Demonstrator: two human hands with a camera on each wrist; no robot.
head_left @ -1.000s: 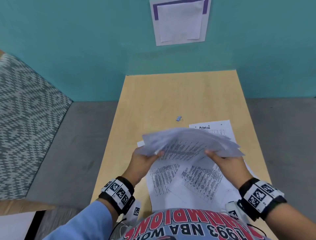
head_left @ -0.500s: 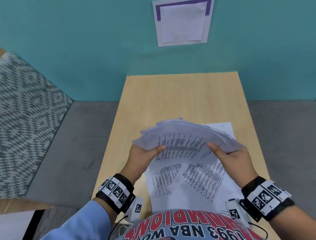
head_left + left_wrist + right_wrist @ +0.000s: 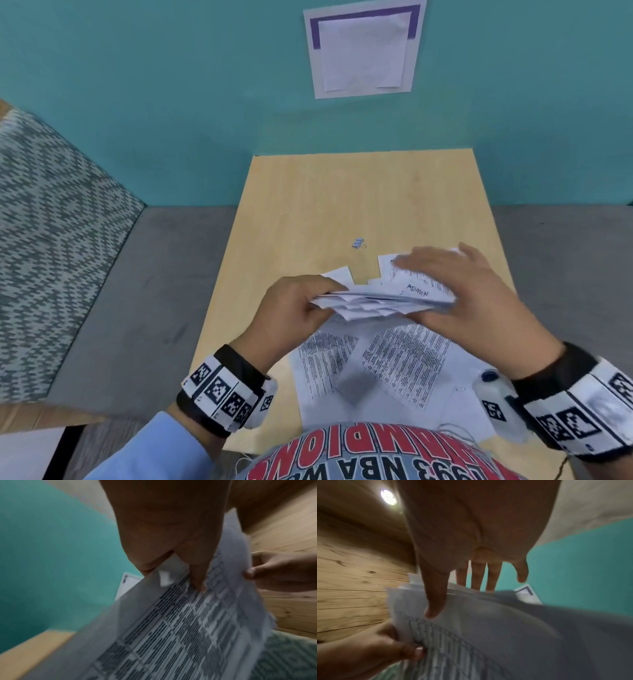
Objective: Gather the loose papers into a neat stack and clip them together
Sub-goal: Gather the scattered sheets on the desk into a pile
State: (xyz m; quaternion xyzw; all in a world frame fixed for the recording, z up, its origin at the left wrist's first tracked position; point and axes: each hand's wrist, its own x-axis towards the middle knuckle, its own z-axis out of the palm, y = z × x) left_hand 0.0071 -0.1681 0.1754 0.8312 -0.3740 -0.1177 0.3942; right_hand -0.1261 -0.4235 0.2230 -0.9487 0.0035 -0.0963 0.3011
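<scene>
An uneven bundle of printed papers (image 3: 383, 299) is held just above the wooden table (image 3: 335, 198). My left hand (image 3: 318, 303) pinches its left end, thumb on top. My right hand (image 3: 414, 291) holds the right end, with its fingers spread over a top sheet marked ADMIN and its thumb underneath. Two or three more printed sheets (image 3: 394, 363) lie loose on the table below. A small binder clip (image 3: 358, 243) sits alone just beyond the bundle. The left wrist view shows the thumb and fingers clamped on the paper (image 3: 180, 628). In the right wrist view the thumb presses the paper (image 3: 488, 628).
The table's far half is bare wood against a teal wall with a posted sheet (image 3: 363, 51). A patterned cushion (image 3: 51, 260) lies left, past a strip of grey floor (image 3: 154, 291). The table's right edge is close to my right wrist.
The bundle came down from a raised, tilted hold to lie nearly flat. My right hand reached forward over it, and the ADMIN sheet from the table now sits on top.
</scene>
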